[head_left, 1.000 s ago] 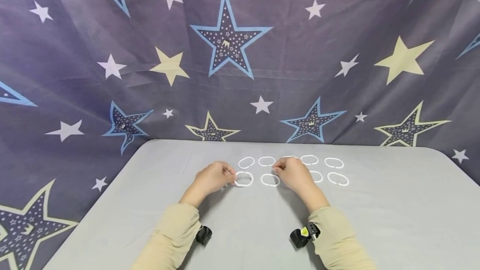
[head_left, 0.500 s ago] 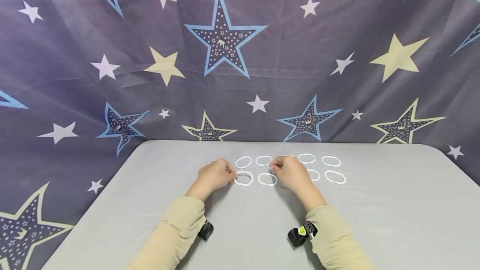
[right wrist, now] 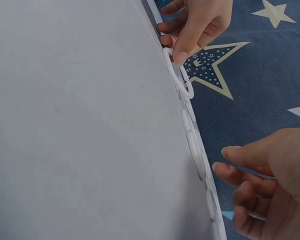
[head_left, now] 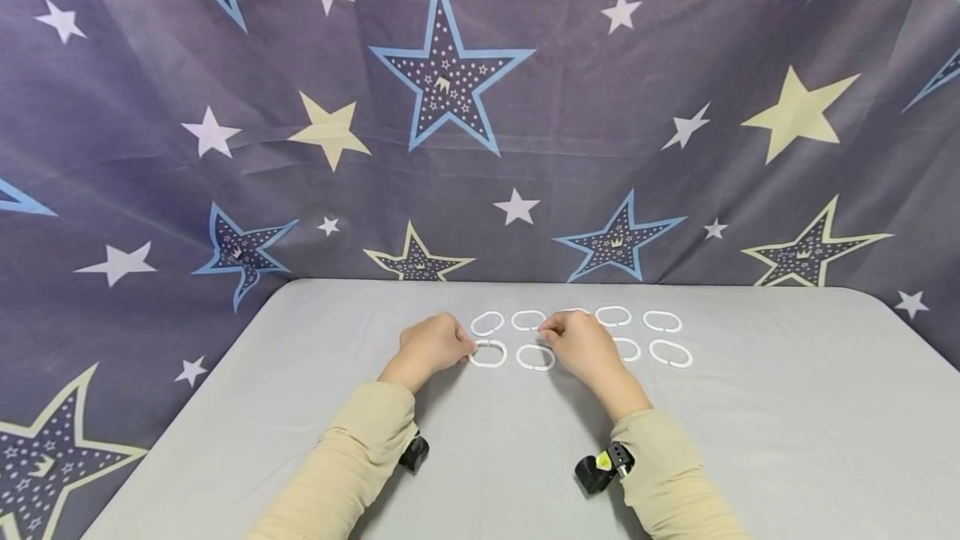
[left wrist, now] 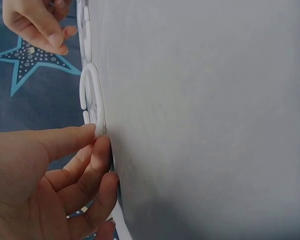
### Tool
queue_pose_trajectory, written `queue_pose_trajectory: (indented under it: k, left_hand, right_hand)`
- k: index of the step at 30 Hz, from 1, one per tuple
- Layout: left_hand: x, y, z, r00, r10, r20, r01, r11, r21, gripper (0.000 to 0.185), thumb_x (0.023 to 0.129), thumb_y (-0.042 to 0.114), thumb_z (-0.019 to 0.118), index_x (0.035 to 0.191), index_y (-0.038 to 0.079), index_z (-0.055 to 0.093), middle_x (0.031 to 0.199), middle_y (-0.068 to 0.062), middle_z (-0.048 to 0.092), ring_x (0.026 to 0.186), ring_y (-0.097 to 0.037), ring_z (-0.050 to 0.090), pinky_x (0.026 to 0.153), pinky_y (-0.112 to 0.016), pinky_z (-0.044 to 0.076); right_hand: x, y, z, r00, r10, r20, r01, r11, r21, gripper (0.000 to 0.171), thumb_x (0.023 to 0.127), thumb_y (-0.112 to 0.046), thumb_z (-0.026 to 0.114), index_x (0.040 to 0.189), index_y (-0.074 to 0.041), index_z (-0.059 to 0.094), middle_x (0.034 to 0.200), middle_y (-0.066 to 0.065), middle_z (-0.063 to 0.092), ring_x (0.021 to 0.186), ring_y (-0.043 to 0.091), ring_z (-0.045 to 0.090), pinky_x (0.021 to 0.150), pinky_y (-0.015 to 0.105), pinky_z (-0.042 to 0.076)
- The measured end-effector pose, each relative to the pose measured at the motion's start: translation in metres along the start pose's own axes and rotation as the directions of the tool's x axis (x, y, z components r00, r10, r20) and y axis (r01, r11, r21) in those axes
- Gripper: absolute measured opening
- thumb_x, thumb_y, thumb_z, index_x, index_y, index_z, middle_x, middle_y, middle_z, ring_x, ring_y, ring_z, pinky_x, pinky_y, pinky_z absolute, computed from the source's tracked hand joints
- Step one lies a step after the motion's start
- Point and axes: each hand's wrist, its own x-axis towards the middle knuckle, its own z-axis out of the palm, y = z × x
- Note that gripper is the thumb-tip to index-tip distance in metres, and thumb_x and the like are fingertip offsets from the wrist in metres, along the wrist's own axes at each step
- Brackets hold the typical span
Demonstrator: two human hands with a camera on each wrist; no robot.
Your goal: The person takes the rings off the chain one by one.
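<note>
My left hand (head_left: 435, 343) pinches the left end of a white oval link (left wrist: 99, 100) between thumb and fingertips. The link has a small gap in its side and stands tilted up at the left of the front row. Just right of it lies another white link (head_left: 536, 370). My right hand (head_left: 583, 343) hovers over the middle of the rows, its fingers loosely bent and thumb apart from the index finger, holding nothing. Behind it, one back-row link (head_left: 574, 310) is mostly hidden. In the right wrist view the right hand (right wrist: 270, 180) is beside the links.
Several more white links lie in two rows on the grey tabletop (head_left: 495, 457), such as the far-right front link (head_left: 671, 365) and a back-row link (head_left: 662, 331). A purple star-patterned curtain (head_left: 570, 123) hangs behind the table's far edge. Each wrist bears a small black camera (head_left: 595, 474).
My left hand has moved slightly right and back with the pinched link, its wrist turning a little. The right hand stays in place over the rows. The head view has shifted slightly.
</note>
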Motion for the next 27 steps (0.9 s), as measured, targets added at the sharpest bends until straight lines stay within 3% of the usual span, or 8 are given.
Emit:
queue_pose_trajectory:
  k: [10, 15, 19, 23, 27]
  left_hand:
    - [0.004, -0.003, 0.005, 1.0, -0.013, 0.009, 0.013, 1.0, -0.003, 0.026, 0.089, 0.037, 0.071, 0.068, 0.022, 0.073, 0.065, 0.009, 0.064, 0.068, -0.015, 0.054, 0.082, -0.048, 0.043]
    - [0.001, 0.0, 0.003, 1.0, -0.016, 0.006, 0.016, 1.0, -0.001, 0.026, 0.09, 0.037, 0.07, 0.069, 0.022, 0.072, 0.071, 0.008, 0.066, 0.074, -0.016, 0.058, 0.083, -0.049, 0.044]
    - [-0.003, 0.002, 0.002, 1.0, -0.015, -0.002, 0.015, 1.0, -0.012, 0.021, 0.091, 0.034, 0.068, 0.074, 0.023, 0.072, 0.073, 0.008, 0.066, 0.074, -0.016, 0.059, 0.082, -0.048, 0.045]
    - [-0.008, 0.004, 0.001, 1.0, -0.005, -0.022, 0.003, 0.997, -0.071, 0.014, 0.092, 0.032, 0.065, 0.085, 0.023, 0.073, 0.064, 0.006, 0.066, 0.062, -0.012, 0.058, 0.079, -0.045, 0.045]
    - [-0.016, 0.006, 0.001, 0.998, 0.024, -0.062, -0.032, 0.991, -0.127, 0.014, 0.093, 0.031, 0.063, 0.095, 0.022, 0.074, 0.065, 0.008, 0.066, 0.063, -0.01, 0.057, 0.079, -0.044, 0.046]
  right_hand:
    - [-0.001, 0.001, 0.001, 1.0, -0.003, -0.005, 0.003, 1.0, 0.003, 0.01, 0.092, -0.014, 0.069, 0.093, -0.009, 0.077, 0.089, 0.002, 0.074, 0.082, 0.023, 0.066, 0.078, 0.045, 0.05]
    - [-0.002, 0.002, -0.001, 1.0, 0.001, -0.007, -0.001, 1.0, 0.005, 0.01, 0.092, -0.015, 0.068, 0.093, -0.01, 0.077, 0.09, 0.002, 0.074, 0.085, 0.024, 0.067, 0.079, 0.046, 0.05]
    - [-0.002, 0.004, -0.002, 1.0, 0.011, -0.007, -0.011, 1.0, 0.009, 0.011, 0.092, -0.015, 0.068, 0.093, -0.01, 0.077, 0.088, 0.002, 0.074, 0.084, 0.024, 0.067, 0.079, 0.046, 0.05]
    - [-0.001, 0.006, -0.004, 1.0, 0.021, 0.008, -0.021, 1.0, 0.023, 0.012, 0.093, -0.015, 0.066, 0.095, -0.01, 0.077, 0.087, 0.002, 0.073, 0.082, 0.022, 0.065, 0.079, 0.045, 0.049]
    - [-0.001, 0.008, -0.006, 0.999, 0.027, 0.023, -0.028, 0.999, 0.032, 0.013, 0.094, -0.016, 0.066, 0.095, -0.009, 0.076, 0.087, 0.002, 0.072, 0.082, 0.022, 0.064, 0.08, 0.045, 0.049]
